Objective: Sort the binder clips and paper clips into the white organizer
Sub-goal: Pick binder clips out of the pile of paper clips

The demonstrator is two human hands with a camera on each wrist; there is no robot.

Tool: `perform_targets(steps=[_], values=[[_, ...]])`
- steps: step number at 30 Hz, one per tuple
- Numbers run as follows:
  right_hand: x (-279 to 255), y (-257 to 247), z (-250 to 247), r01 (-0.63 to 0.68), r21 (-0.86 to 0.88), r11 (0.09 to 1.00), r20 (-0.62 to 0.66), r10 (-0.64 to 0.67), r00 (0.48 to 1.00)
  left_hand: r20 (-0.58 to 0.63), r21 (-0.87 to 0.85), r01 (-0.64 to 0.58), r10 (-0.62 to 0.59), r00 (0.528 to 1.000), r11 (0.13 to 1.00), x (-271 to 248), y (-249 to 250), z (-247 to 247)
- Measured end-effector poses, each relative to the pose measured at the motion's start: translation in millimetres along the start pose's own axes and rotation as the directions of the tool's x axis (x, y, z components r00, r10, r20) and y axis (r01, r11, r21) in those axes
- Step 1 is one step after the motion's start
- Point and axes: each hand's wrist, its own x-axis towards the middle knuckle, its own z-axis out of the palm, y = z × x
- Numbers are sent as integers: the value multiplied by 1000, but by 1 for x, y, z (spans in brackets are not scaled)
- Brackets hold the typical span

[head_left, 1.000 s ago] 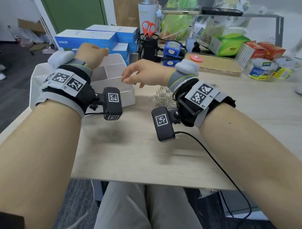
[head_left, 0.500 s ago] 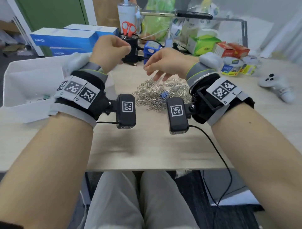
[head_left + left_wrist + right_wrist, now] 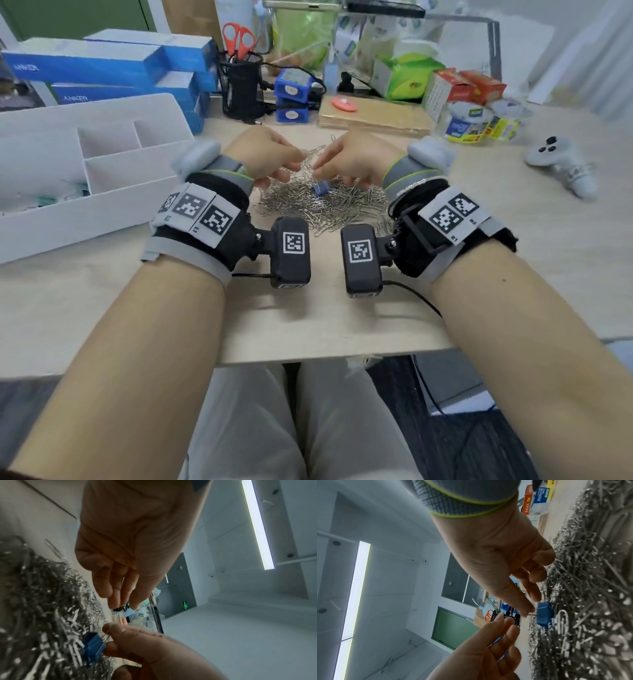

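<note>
My right hand (image 3: 145, 646) pinches the wire handle of the blue binder clip (image 3: 92, 647) between thumb and forefinger; the clip's body rests on the heap of paper clips (image 3: 318, 202), near its middle. My left hand (image 3: 130, 536) hangs just above the heap, fingers loosely extended and holding nothing.

I judge this as the picking step for a binder clip: grip made, lift not yet done. The next move calls for drawing the clip straight up so its folded steel body comes free without dragging tangled wire with it, then carrying it left to the white organizer (image 3: 102, 205), where some pale green pieces already lie in the near-left compartment; what they are I cannot tell.

The paper clips are thin, bright, looped wire, interlocked and likely to snag. The binder clip is a small painted wedge with springy handles. The organizer is smooth, matte plastic with straight dividers, on a pale wood-grain desk (image 3: 102, 308).
</note>
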Motion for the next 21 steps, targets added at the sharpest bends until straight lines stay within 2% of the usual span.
perform_targets(steps=[4, 9, 13, 16, 21], values=[[8, 7, 9, 26, 105, 994, -30, -23, 999, 1, -8, 19, -18, 1000, 1000, 4, -9, 8], [12, 9, 5, 57, 350, 935, -135, -10, 991, -75, -97, -29, 22, 997, 995, 8, -9, 9], [11, 8, 2, 105, 447, 888, -155, -38, 987, -10, -242, 3, -5, 1000, 970, 5, -6, 10], [10, 7, 4, 122, 470, 874, -166, -48, 985, 9, -300, -28, 32, 999, 954, 2, -4, 10], [6, 2, 9, 155, 526, 836, -169, -76, 983, -127, -259, -81, 49, 991, 962, -2, -3, 7]])
